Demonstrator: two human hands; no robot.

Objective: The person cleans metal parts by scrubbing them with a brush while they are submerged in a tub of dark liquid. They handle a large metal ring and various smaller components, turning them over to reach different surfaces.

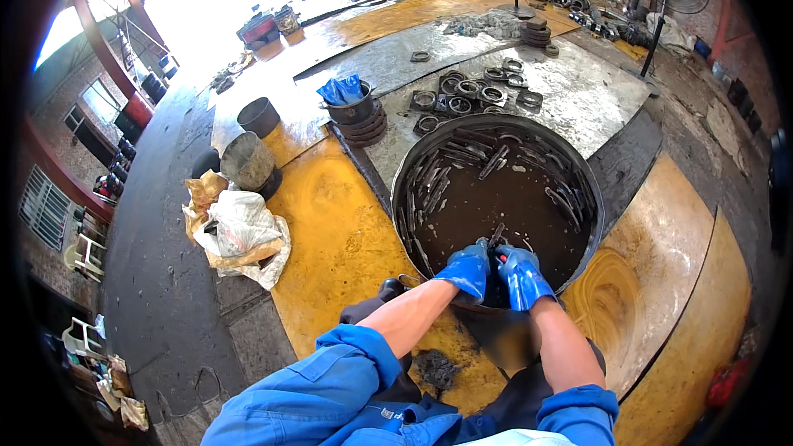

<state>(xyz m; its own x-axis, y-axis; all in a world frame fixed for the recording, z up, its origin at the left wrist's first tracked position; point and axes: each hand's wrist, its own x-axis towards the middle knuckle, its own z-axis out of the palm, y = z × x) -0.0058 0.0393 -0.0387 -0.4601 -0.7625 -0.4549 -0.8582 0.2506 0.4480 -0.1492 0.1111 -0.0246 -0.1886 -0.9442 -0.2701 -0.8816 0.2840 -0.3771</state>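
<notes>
A large round tub (600, 213) of murky brown liquid stands before me. Many dark, narrow curved pieces (494, 163) lean along its inner wall, partly in the liquid. Both my hands wear blue rubber gloves and work close together over the tub's near side. My left hand (469, 269) is closed on a dark, narrow piece (496, 236), whose upper end sticks out beyond the fingers. Beside it, my right hand (520, 274) is closed too. A small red bit shows at its fingers, but the rest of what it holds is hidden.
Beyond the tub, dark metal rings and square flanges (460, 105) lie on metal sheets. A bucket with a blue bag (347, 92) rests on stacked rings. To the left are an open drum (248, 161) and white sacks (244, 227). A dark clump (436, 369) lies near my feet.
</notes>
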